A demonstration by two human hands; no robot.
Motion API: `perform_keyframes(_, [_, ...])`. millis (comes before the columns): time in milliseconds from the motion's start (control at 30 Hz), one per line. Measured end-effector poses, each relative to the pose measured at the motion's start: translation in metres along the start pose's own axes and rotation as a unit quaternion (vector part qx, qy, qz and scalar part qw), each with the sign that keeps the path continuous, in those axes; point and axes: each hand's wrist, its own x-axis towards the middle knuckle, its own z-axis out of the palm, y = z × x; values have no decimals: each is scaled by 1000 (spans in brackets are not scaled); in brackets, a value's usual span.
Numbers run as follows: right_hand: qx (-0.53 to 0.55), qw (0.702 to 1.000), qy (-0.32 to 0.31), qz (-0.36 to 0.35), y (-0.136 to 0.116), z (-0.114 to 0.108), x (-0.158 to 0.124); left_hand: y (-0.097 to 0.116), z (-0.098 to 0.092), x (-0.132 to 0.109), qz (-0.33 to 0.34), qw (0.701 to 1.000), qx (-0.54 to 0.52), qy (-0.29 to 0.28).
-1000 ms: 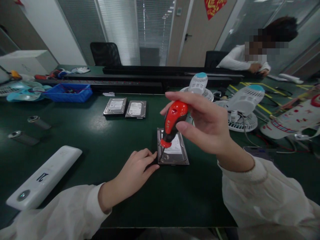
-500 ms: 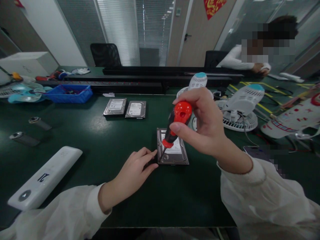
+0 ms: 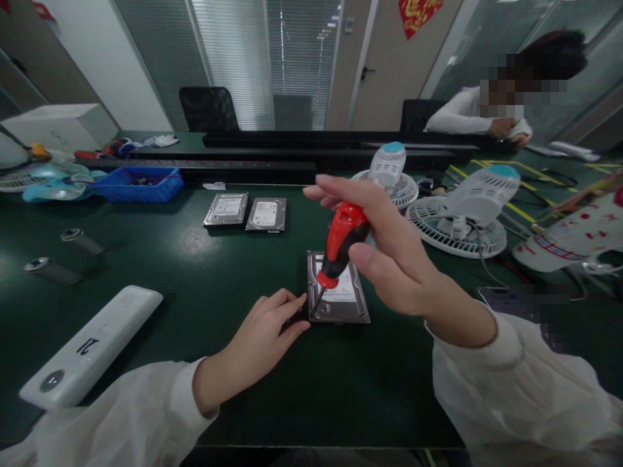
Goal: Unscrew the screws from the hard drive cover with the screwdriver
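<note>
A hard drive (image 3: 348,305) lies label-up on the dark green table. My left hand (image 3: 265,334) rests at its left side, the thumb at the near left corner and a fingertip against the edge, steadying it. In my right hand (image 3: 389,253) is a red and black screwdriver (image 3: 341,240), tilted over the drive. Its shaft reaches down to the near left corner of the drive. The fingers on the handle are stretched out, with the thumb beside it. Whether the tip sits in a screw is too small to tell.
Two more hard drives (image 3: 266,215) lie further back. A blue tray (image 3: 141,185), metal cylinders (image 3: 51,270) and a white oblong device (image 3: 92,347) are on the left. White fans (image 3: 457,220), a phone (image 3: 516,308) and a patterned cup (image 3: 574,233) stand right. Across the table sits a person (image 3: 462,113).
My right hand's fingers have straightened and loosened around the screwdriver handle, and the handle has turned. The left hand stays at the drive's edge. The view has shifted slightly.
</note>
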Motion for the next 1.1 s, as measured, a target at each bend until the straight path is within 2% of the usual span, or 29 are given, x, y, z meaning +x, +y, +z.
perform_keyframes(33, [21,1000,-8,2,0,1,-1,0,0,0,0,1000,-2,0])
perform_keyframes(100, [47,999,21,3,2,2,-2,-1,1,-1,3,1000,-4,4])
perform_keyframes(167, [25,997,65,-18,4,4,-3,-1,1,-1,8,1000,-2,7])
perform_keyframes(233, [-25,995,83,-46,4,4,-2,-2,2,-1,12,1000,1,8])
perform_keyframes(433, [-32,999,14,-17,2,1,0,-3,3,-2,13,1000,-6,7])
perform_keyframes(600, [-48,994,88,-51,4,4,0,-2,3,-2,22,1000,-10,16])
perform_keyframes(733, [-30,996,57,-54,0,1,2,-1,4,-3,30,999,-10,33])
perform_keyframes(833, [9,999,28,-40,-2,0,2,2,4,-3,21,998,-15,53])
perform_keyframes(967, [-7,996,75,-42,-2,1,3,11,-2,-8,-1,995,16,102])
perform_keyframes(1100, [-4,997,67,-30,-3,2,2,25,-20,-38,1,983,73,169])
